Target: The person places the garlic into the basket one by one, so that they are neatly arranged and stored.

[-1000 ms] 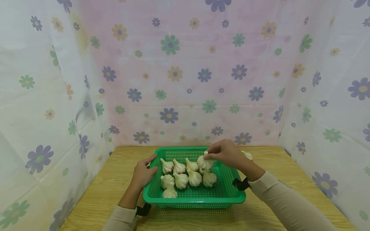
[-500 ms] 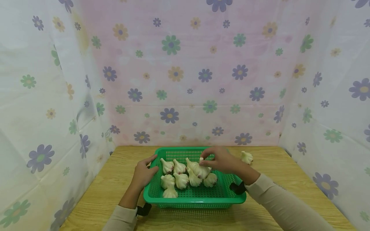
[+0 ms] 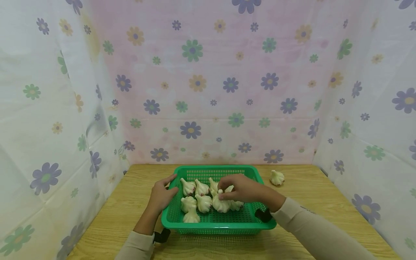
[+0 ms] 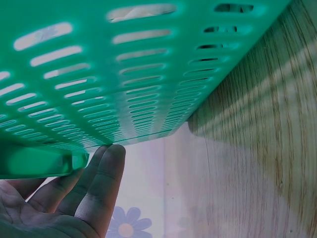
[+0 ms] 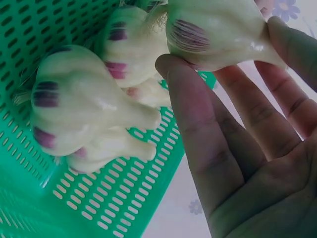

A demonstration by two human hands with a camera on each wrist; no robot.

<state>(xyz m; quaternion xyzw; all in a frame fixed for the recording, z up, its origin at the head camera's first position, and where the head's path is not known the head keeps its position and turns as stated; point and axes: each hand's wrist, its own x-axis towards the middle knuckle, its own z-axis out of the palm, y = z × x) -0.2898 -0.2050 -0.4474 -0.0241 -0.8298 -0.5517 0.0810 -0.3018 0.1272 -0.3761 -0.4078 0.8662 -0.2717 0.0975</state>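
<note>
A green perforated plastic basket (image 3: 217, 225) stands on the table, holding several whitish garlic bulbs with purple streaks, such as one garlic bulb (image 3: 204, 204). My left hand (image 3: 160, 196) grips the basket's left rim, thumb over the inside and fingers against the outer wall; those fingers (image 4: 102, 186) show below the rim in the left wrist view. Inside the basket my right hand (image 3: 242, 188) pinches a garlic bulb (image 3: 221, 205) by its stem, the bulb hanging over the front row. Up close in the right wrist view, this bulb (image 5: 215, 32) sits between thumb and fingers, above other garlic bulbs (image 5: 74, 101).
One more garlic bulb (image 3: 277, 178) lies on the wooden table (image 3: 302, 196) to the right behind the basket. Flowered cloth (image 3: 214, 90) hangs at the back and along both sides. The basket floor (image 3: 240, 216) shows bare toward the front right.
My right hand has moved left and down toward the front with its garlic bulb, from above the back right of the bulbs to the front row. The left hand stays at the rim.
</note>
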